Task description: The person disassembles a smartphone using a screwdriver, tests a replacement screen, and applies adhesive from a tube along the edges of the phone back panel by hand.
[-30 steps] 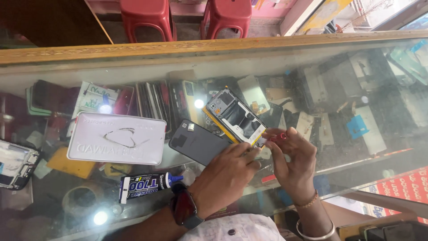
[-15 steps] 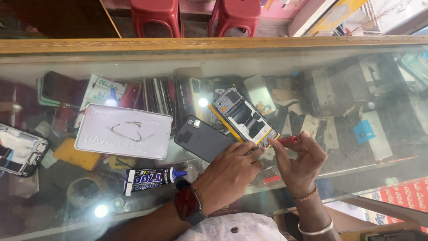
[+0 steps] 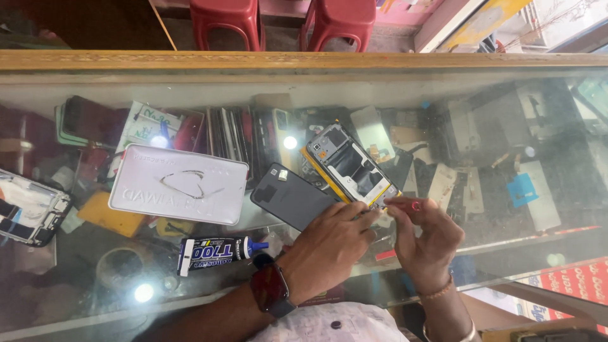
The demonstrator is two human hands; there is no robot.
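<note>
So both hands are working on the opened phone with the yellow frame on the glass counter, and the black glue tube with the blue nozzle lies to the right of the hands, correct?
Not quite. In the head view the black glue tube with the blue nozzle lies left of the hands, not right. The left hand and right hand do work on the opened phone with the yellow frame on the glass counter.

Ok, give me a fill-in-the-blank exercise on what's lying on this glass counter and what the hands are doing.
1. Both hands work at the lower end of an opened phone with a ____ frame.
2. The left hand has a smartwatch on its ____.
3. The tube of glue has a ____ nozzle.
4. The right hand pinches a small ____ tool.

Missing words: yellow; wrist; blue; red
</note>
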